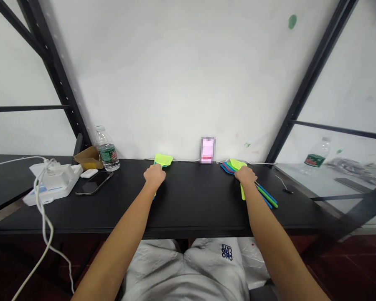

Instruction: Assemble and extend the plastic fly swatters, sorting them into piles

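Both my forearms reach out over a black tabletop. My left hand closes over the handle of a lime green fly swatter, whose mesh head sticks out past my fingers towards the wall. A blue swatter seems to lie under it, mostly hidden. My right hand grips another lime green fly swatter on top of a fanned pile of swatters. That pile shows blue and red heads, and its blue and green handles run out to the right of my wrist.
At the wall, between my hands, stands a blurred pink object. On the left are a water bottle, a smartphone, a white power strip and loose white cables. Black metal frame bars rise on both sides.
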The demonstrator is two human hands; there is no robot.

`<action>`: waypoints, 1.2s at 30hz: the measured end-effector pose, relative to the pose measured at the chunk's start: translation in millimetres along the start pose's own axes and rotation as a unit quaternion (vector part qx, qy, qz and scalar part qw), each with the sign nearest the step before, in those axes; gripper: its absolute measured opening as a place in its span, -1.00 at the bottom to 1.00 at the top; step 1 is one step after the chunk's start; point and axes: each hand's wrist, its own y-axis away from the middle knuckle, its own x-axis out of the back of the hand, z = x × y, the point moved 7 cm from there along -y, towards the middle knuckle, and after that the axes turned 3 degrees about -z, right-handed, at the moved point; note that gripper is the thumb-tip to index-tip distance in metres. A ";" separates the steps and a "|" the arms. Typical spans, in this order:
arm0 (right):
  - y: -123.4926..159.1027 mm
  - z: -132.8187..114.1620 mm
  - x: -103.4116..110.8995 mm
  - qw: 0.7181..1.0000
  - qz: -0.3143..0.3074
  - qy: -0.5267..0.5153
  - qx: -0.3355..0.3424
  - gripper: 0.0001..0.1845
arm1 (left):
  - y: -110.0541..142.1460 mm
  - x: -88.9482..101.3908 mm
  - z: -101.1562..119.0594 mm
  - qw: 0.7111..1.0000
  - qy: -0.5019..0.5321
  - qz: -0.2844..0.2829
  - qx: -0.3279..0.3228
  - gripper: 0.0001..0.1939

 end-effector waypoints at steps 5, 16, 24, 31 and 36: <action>-0.9 2.4 -0.8 1.000 -0.019 -0.013 0.009 -0.54 | -4.4 -4.3 -2.9 1.000 -0.021 -0.009 0.008 -0.66; 2.6 2.7 4.5 0.999 0.002 -0.031 0.017 -0.58 | -6.7 -10.4 -8.6 0.999 -0.033 -0.009 0.028 -0.41; 15.9 -7.4 27.5 0.992 0.085 -0.079 0.045 -0.68 | -8.9 -15.0 -8.2 0.998 -0.045 -0.024 0.027 -0.35; 26.7 -25.3 38.7 0.968 0.163 -0.141 0.124 -0.76 | -5.0 -13.7 -6.1 0.998 -0.042 -0.041 0.027 -0.38; 35.6 -35.8 44.2 0.941 0.220 -0.184 0.180 -0.72 | -4.6 -13.6 -6.6 0.998 -0.034 -0.050 0.028 -0.43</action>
